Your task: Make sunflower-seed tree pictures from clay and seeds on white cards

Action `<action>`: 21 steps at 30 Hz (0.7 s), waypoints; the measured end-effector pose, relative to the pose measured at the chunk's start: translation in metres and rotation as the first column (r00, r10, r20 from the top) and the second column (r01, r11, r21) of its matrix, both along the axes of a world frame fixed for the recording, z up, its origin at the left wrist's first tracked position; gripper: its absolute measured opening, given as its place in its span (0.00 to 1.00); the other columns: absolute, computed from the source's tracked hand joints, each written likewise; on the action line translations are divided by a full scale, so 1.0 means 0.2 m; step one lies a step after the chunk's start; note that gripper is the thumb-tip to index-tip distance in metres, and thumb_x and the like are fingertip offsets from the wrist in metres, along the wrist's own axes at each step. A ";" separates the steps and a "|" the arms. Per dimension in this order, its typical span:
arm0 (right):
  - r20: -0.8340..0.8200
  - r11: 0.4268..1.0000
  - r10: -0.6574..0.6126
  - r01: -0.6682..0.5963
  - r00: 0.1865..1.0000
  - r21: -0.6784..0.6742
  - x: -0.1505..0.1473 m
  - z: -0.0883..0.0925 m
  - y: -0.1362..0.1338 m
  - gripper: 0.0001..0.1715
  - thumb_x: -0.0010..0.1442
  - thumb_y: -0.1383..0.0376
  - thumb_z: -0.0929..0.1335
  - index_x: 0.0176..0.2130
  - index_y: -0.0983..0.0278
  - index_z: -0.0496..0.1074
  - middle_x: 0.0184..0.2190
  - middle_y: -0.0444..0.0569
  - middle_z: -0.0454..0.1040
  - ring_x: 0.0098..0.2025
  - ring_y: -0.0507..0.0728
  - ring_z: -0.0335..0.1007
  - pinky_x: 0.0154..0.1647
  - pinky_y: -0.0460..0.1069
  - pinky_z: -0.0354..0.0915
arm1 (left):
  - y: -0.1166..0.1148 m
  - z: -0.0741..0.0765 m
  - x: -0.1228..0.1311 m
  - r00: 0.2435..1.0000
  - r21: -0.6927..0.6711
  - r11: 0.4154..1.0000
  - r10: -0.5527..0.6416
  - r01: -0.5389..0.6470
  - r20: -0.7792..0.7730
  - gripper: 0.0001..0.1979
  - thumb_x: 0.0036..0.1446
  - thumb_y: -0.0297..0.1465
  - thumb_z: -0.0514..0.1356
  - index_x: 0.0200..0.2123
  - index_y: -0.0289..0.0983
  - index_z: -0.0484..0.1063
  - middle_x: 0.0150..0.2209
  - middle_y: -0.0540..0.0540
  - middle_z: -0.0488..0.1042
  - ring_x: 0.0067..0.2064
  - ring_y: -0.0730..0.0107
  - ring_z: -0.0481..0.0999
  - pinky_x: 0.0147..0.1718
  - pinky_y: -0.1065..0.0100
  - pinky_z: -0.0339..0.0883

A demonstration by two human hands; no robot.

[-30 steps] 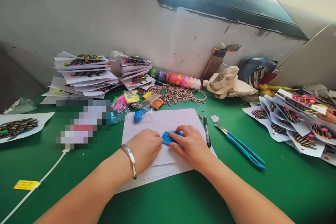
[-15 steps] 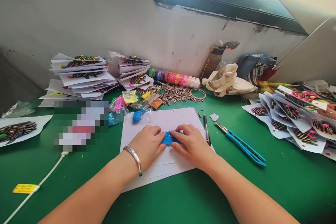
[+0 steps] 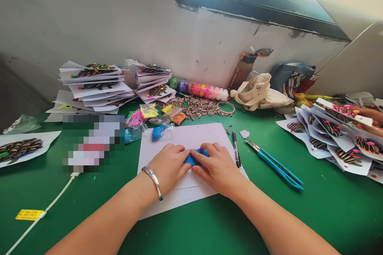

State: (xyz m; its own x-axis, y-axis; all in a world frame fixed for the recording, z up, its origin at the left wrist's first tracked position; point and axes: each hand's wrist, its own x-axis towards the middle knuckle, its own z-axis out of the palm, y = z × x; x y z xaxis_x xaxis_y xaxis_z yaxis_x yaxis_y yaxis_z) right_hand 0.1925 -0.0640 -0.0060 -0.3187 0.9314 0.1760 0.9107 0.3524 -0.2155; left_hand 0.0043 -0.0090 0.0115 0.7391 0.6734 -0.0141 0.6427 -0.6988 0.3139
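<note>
A lump of blue clay (image 3: 194,157) lies on a stack of white paper sheets (image 3: 185,135) on the green table (image 3: 209,227). Both my hands press on it with curled fingers. My left hand (image 3: 168,165), with a silver bracelet on its wrist, pinches the clay from the left. My right hand (image 3: 217,165) covers and pinches the clay's right side, so most of the lump is hidden.
A black pen (image 3: 236,149) and a blue utility knife (image 3: 275,165) lie to the right of the paper. Small bags of coloured clay (image 3: 149,119), sunflower seeds (image 3: 200,107) and piles of seed pictures (image 3: 95,83) sit behind. More pictures (image 3: 335,135) lie at right, where another person's hand (image 3: 369,115) reaches.
My two hands have drawn closer together over the blue clay, covering more of it. The other person's hand at far right has shifted over the pictures.
</note>
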 end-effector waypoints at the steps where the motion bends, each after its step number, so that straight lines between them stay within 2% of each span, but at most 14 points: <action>1: 0.015 1.000 -0.005 0.005 1.000 0.001 -0.01 0.00 0.00 0.23 0.64 0.52 0.62 0.56 0.54 0.67 0.45 0.53 0.69 0.43 0.61 0.61 0.43 0.55 0.58 | 0.00 0.00 0.00 1.000 -0.016 1.000 0.003 -0.003 -0.006 0.13 0.61 0.31 0.55 0.48 0.36 0.70 0.45 0.42 0.73 0.46 0.58 0.69 0.48 0.58 0.64; 7: 0.045 0.999 -0.047 0.047 0.998 0.001 -0.04 0.01 0.00 0.24 0.64 0.51 0.60 0.56 0.54 0.67 0.44 0.54 0.70 0.44 0.61 0.61 0.42 0.55 0.57 | -0.01 0.01 0.01 0.996 0.013 1.000 -0.026 0.027 -0.091 0.11 0.63 0.31 0.53 0.42 0.34 0.73 0.43 0.41 0.72 0.44 0.58 0.68 0.46 0.58 0.65; 10: 0.015 0.999 -0.053 0.054 0.998 -0.009 -0.03 0.01 0.01 0.24 0.64 0.51 0.60 0.55 0.54 0.67 0.45 0.53 0.69 0.44 0.61 0.61 0.43 0.55 0.57 | -0.01 0.01 0.00 0.996 0.008 1.000 -0.028 0.029 -0.087 0.12 0.63 0.31 0.53 0.42 0.34 0.73 0.43 0.40 0.72 0.44 0.57 0.69 0.46 0.56 0.65; 15: 0.016 0.999 -0.039 0.039 0.999 -0.022 -0.02 0.01 0.00 0.27 0.65 0.48 0.58 0.59 0.52 0.63 0.46 0.53 0.69 0.44 0.61 0.61 0.43 0.55 0.57 | -0.01 0.01 0.01 0.998 -0.013 1.000 -0.009 0.008 -0.068 0.14 0.62 0.30 0.53 0.48 0.32 0.70 0.46 0.40 0.73 0.46 0.56 0.68 0.49 0.55 0.64; 21: 0.070 0.999 -0.050 0.051 0.996 -0.007 -0.05 0.00 0.00 0.29 0.64 0.45 0.55 0.57 0.53 0.66 0.44 0.54 0.69 0.44 0.62 0.61 0.41 0.56 0.57 | -0.02 0.01 0.01 0.995 -0.007 1.000 -0.009 0.009 -0.101 0.11 0.62 0.29 0.53 0.44 0.33 0.72 0.44 0.40 0.72 0.45 0.56 0.68 0.48 0.56 0.65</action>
